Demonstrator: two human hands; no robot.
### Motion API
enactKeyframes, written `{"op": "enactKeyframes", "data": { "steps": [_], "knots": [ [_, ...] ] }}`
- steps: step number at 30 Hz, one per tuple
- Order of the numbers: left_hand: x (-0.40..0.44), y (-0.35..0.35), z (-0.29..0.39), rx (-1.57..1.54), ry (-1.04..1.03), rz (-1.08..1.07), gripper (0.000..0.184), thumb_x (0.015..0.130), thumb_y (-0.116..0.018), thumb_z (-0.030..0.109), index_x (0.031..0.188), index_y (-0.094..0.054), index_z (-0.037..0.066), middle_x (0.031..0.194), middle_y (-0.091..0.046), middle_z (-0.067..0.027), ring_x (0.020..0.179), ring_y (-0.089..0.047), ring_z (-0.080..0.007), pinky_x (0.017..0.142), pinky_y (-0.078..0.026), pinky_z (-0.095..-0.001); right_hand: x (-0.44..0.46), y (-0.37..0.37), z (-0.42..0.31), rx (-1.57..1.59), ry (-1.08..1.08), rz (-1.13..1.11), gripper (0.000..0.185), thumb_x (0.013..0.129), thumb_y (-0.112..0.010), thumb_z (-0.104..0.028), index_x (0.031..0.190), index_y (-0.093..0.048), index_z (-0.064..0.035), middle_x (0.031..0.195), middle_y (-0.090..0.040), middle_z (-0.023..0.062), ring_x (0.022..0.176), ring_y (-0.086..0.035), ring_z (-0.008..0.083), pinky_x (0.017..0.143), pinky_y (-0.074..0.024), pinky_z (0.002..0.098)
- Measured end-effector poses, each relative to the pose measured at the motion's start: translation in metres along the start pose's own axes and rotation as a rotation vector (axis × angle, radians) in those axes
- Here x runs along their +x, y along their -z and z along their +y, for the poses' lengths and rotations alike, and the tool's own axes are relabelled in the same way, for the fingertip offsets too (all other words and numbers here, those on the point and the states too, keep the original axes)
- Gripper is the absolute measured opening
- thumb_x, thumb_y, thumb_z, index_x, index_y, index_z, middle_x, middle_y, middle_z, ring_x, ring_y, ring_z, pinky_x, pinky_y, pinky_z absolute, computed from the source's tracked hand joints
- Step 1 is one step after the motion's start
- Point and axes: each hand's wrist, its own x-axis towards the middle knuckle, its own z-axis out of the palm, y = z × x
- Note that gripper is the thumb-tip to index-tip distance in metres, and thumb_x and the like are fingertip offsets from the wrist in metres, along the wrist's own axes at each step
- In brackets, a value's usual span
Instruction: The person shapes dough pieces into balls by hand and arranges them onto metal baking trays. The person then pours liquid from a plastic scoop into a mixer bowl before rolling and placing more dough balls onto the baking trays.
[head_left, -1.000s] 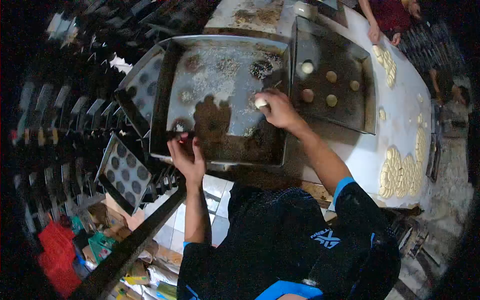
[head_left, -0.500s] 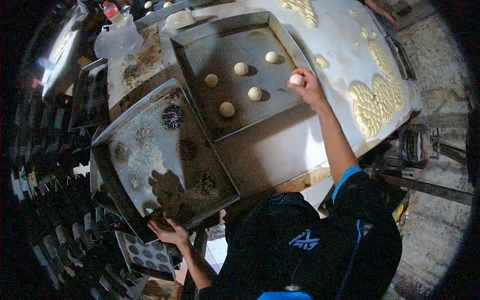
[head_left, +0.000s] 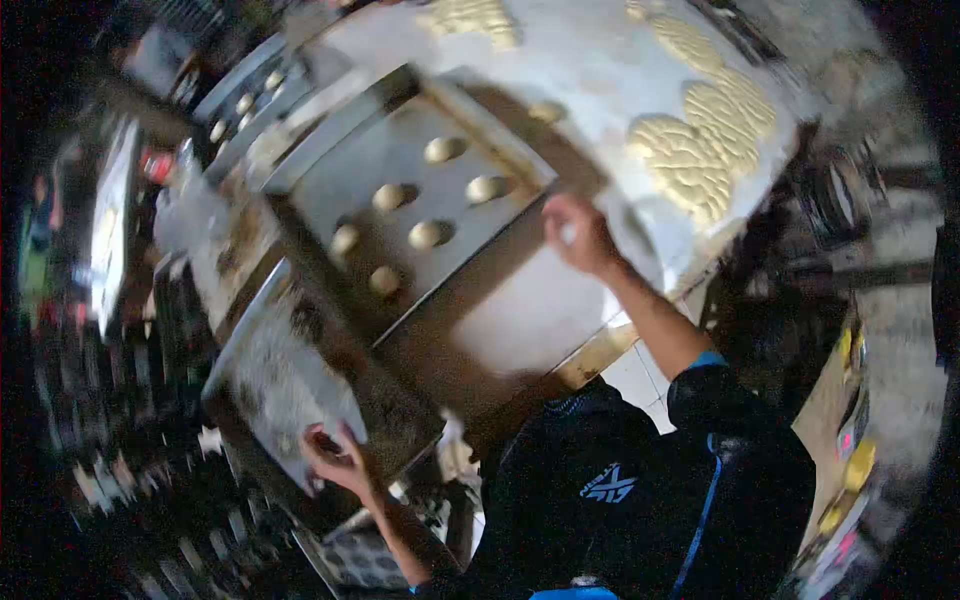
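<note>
On the bare tray (head_left: 335, 185), we count six dough balls (head_left: 424, 235), edges blurred. Near its right corner, the right hand (head_left: 583, 235) is curled and smeared; we cannot tell whether it grips anything. Over the seeded tray (head_left: 275, 365), the left hand (head_left: 342, 464) is spread wide; we cannot confirm contact. Patterned dough (head_left: 470, 20) is cut off above.

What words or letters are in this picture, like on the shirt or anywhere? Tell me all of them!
"X": the big letter in the logo on the black shirt.
Smaller letters beside that X: too blurred to read.
Yellow things at the right edge: too blurred to show any words.
I can't read any other words, numbers or signs.
</note>
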Motion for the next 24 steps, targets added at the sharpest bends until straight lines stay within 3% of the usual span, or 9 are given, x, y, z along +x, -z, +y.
{"op": "enactKeyframes", "data": {
  "steps": [1,7,10,12,14,17,21,23,24],
  "knots": [
    [0.003,-0.031,0.029,-0.11,0.118,-0.122,0.032,0.078,-0.072,0.021,0.093,-0.053,-0.001,0.08,-0.049,-0.007,0.067,-0.045,-0.0195,0.061,-0.039,-0.0314,-0.021,0.013,0.014,-0.153,0.127,-0.061,0.023,0.071,-0.066,-0.006,0.093,-0.06,-0.0034,0.096,-0.061,0.0128,0.095,-0.059,0.0273,0.084,-0.0477,0.0364],
    [-0.075,-0.266,0.227,-0.091,-0.977,-1.298,0.046,0.072,-0.076,0.022,0.112,-0.061,0.007,0.108,-0.061,-0.0156,0.094,-0.06,-0.029,0.077,-0.05,-0.0354,-0.126,0.087,0.135,-0.352,-0.116,0.217,0.019,0.072,-0.066,-0.01,0.088,-0.058,-0.0024,0.087,-0.058,0.0144,0.082,-0.057,0.0266,0.072,-0.0459,0.037],
    [-0.101,-0.423,0.241,-0.184,-0.81,-1.283,0.049,0.073,-0.078,0.026,0.114,-0.061,0.008,0.105,-0.061,-0.0162,0.094,-0.059,-0.0277,0.075,-0.051,-0.0369,-0.138,0.112,0.182,-0.376,-0.16,0.412,0.019,0.072,-0.067,-0.011,0.086,-0.057,-0.0026,0.08,-0.056,0.0149,0.076,-0.056,0.0274,0.068,-0.0446,0.0378],
    [-0.104,-0.545,0.234,-0.318,-0.548,-1.225,0.047,0.074,-0.078,0.029,0.111,-0.061,0.006,0.097,-0.061,-0.0171,0.089,-0.059,-0.0259,0.073,-0.051,-0.0378,-0.15,0.115,0.19,0.274,-0.612,0.196,0.017,0.072,-0.066,-0.011,0.084,-0.057,-0.0032,0.075,-0.054,0.0148,0.073,-0.054,0.0282,0.065,-0.0427,0.0394],
    [-0.109,-0.606,0.242,-0.366,-0.398,-1.175,0.047,0.074,-0.078,0.031,0.109,-0.061,0.004,0.093,-0.062,-0.0177,0.086,-0.059,-0.0251,0.073,-0.05,-0.038,-0.155,0.085,0.208,0.084,-0.347,0.433,0.014,0.072,-0.064,-0.009,0.084,-0.057,-0.0044,0.073,-0.054,0.0135,0.071,-0.055,0.0297,0.063,-0.0426,0.0409],
    [-0.128,-0.639,0.268,0.342,-1.191,-0.829,0.057,0.079,-0.074,0.027,0.125,-0.05,0.003,0.101,-0.061,-0.017,0.087,-0.06,-0.0349,0.069,-0.051,-0.044,-0.128,0.132,0.159,-0.107,-0.237,0.333,0.013,0.071,-0.064,-0.005,0.082,-0.057,-0.0059,0.073,-0.054,0.012,0.07,-0.056,0.0293,0.062,-0.0428,0.0394],
    [-0.123,-0.667,0.247,0.222,-0.635,-0.856,0.04,0.078,-0.075,0.036,0.09,-0.062,-0.001,0.072,-0.062,-0.0093,0.066,-0.06,-0.02,0.058,-0.049,-0.0331,-0.121,0.135,0.153,-0.083,-0.25,0.441,0.017,0.068,-0.065,0.0,0.08,-0.055,-0.0067,0.073,-0.053,0.0113,0.069,-0.054,0.0303,0.06,-0.0414,0.0376],
    [-0.098,-0.663,0.234,-0.493,0.347,-1.605,0.037,0.084,-0.064,0.032,0.102,-0.059,0.0,0.081,-0.063,-0.0109,0.067,-0.062,-0.0256,0.05,-0.047,-0.0359,-0.126,0.124,0.158,-0.098,-0.258,0.459,0.019,0.066,-0.065,0.0,0.081,-0.054,-0.0075,0.074,-0.052,0.0109,0.069,-0.053,0.0293,0.061,-0.0414,0.0382],
    [-0.104,-0.648,0.247,-0.184,0.076,-1.538,0.03,0.082,-0.068,0.032,0.093,-0.066,0.004,0.07,-0.061,-0.0046,0.055,-0.058,-0.0201,0.042,-0.042,-0.0327,-0.125,0.125,0.16,-0.114,-0.239,0.468,0.021,0.066,-0.065,0.0,0.081,-0.054,-0.0079,0.074,-0.051,0.0105,0.069,-0.053,0.029,0.062,-0.0417,0.0384]
  ]
}}
